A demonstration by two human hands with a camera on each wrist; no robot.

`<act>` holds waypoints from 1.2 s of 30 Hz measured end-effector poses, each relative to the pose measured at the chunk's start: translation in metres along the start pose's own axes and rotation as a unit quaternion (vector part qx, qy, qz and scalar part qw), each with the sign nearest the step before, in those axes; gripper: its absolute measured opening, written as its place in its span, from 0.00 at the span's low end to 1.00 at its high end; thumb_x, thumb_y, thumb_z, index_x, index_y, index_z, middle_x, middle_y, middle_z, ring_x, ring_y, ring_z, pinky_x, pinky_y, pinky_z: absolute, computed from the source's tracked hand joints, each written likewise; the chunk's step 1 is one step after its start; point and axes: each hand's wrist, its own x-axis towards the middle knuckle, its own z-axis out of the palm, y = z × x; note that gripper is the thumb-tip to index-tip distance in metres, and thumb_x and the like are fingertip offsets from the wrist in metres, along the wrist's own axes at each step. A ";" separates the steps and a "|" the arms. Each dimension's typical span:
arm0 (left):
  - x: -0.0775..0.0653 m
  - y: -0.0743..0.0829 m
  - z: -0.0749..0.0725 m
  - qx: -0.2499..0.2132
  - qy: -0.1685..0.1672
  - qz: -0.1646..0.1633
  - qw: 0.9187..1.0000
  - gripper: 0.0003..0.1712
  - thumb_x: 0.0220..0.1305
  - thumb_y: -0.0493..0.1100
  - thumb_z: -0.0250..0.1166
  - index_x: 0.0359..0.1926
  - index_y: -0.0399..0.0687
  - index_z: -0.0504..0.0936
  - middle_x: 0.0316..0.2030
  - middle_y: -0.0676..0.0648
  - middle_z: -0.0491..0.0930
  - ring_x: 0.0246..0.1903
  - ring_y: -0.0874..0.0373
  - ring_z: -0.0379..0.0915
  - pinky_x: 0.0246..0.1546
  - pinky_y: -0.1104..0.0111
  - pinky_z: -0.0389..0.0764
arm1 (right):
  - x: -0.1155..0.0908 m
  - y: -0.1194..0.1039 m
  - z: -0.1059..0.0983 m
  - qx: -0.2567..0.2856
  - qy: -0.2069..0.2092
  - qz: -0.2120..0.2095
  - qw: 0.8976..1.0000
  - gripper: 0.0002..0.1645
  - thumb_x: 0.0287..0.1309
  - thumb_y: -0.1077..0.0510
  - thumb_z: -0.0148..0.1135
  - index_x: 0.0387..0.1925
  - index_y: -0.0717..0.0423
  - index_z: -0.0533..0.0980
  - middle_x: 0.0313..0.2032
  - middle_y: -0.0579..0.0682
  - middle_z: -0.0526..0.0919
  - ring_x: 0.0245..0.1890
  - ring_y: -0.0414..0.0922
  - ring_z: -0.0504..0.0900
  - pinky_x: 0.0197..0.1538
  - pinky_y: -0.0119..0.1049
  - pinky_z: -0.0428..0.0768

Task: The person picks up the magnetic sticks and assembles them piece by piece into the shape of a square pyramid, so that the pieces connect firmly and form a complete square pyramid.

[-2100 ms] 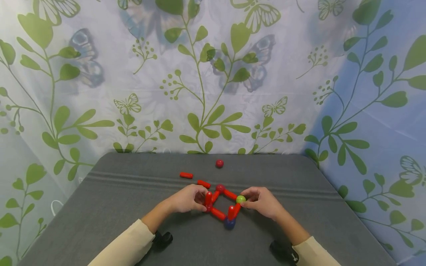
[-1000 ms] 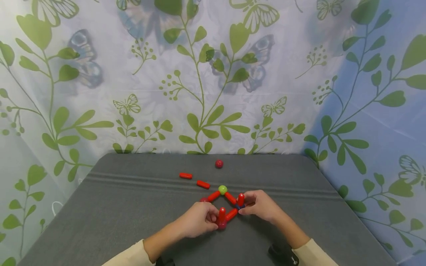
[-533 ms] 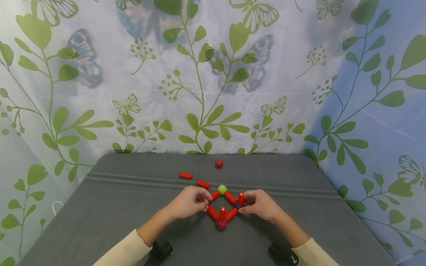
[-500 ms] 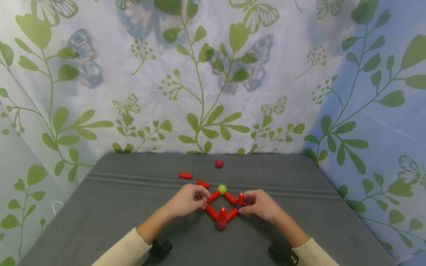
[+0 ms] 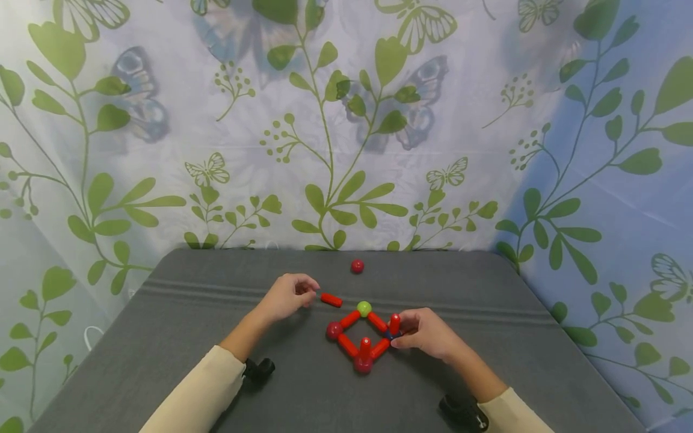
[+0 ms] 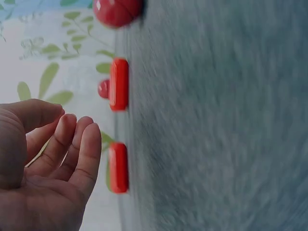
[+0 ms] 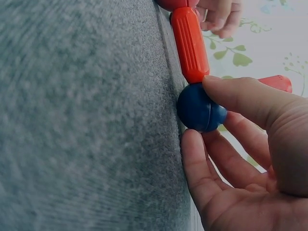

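1. Red, hard-looking and ribbed, one loose rod (image 6: 118, 167) shows in the left wrist view, near the left hand (image 5: 287, 296); that grip has lightly bent fingers and holds nothing.
2. A second loose rod (image 5: 331, 299) lies on the grey table (image 5: 303, 391) just beyond the fingertips. Both should be light and stiff, best pinched mid-length across the ribs.
3. The joined frame sits near the table's middle, its left corner a red ball (image 5: 334, 330).
4. Well behind it lies a loose red ball (image 5: 357, 266), smooth and likely to roll; take it from both sides.
5. The front red ball (image 5: 363, 365) carries an upright rod (image 5: 366, 346); the green ball (image 5: 364, 309) forms the back corner. The joints probably pivot, so support the corners.
6. The right hand (image 5: 428, 334) pinches the blue ball (image 7: 196, 108), under another upright rod (image 5: 395, 323).
7. Counted: eight rods (four flat in the frame, two upright, two loose); five balls (three red, one green, one blue).
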 end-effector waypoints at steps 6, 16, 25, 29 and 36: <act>0.009 -0.015 -0.008 0.034 0.033 -0.024 0.999 0.07 0.69 0.38 0.67 0.46 0.44 0.87 0.40 0.46 0.86 0.39 0.54 0.82 0.42 0.59 0.83 | 0.000 0.002 -0.003 0.007 -0.005 0.003 1.000 0.18 0.53 0.60 0.78 0.46 0.61 0.83 0.41 0.56 0.89 0.42 0.47 0.85 0.40 0.32 0.83; 0.022 -0.026 -0.018 0.070 0.030 -0.004 0.997 0.10 0.69 0.36 0.67 0.50 0.41 0.86 0.45 0.44 0.84 0.46 0.49 0.80 0.52 0.51 0.81 | -0.001 0.003 -0.006 0.008 -0.014 0.002 1.000 0.18 0.54 0.60 0.78 0.45 0.61 0.83 0.40 0.56 0.88 0.41 0.48 0.84 0.40 0.31 0.83; 0.031 -0.039 -0.021 0.072 0.007 -0.012 0.997 0.13 0.69 0.38 0.67 0.53 0.42 0.86 0.51 0.43 0.84 0.51 0.47 0.81 0.55 0.50 0.81 | -0.001 0.005 -0.005 0.013 -0.011 0.005 1.000 0.18 0.54 0.60 0.78 0.45 0.61 0.83 0.40 0.56 0.88 0.40 0.47 0.83 0.39 0.32 0.83; 0.034 -0.044 -0.021 0.072 -0.001 -0.030 0.997 0.14 0.68 0.38 0.68 0.54 0.44 0.86 0.51 0.43 0.84 0.53 0.47 0.80 0.58 0.50 0.79 | -0.001 0.006 -0.004 0.018 -0.012 0.006 1.000 0.18 0.54 0.60 0.78 0.45 0.61 0.83 0.40 0.56 0.88 0.40 0.47 0.83 0.39 0.32 0.83; 0.040 -0.048 -0.023 0.061 -0.023 -0.056 0.996 0.17 0.65 0.35 0.70 0.55 0.46 0.86 0.54 0.44 0.83 0.56 0.46 0.78 0.62 0.49 0.77 | -0.001 0.007 -0.005 0.021 -0.012 0.004 1.000 0.17 0.54 0.60 0.77 0.45 0.61 0.83 0.40 0.57 0.88 0.40 0.47 0.83 0.39 0.32 0.83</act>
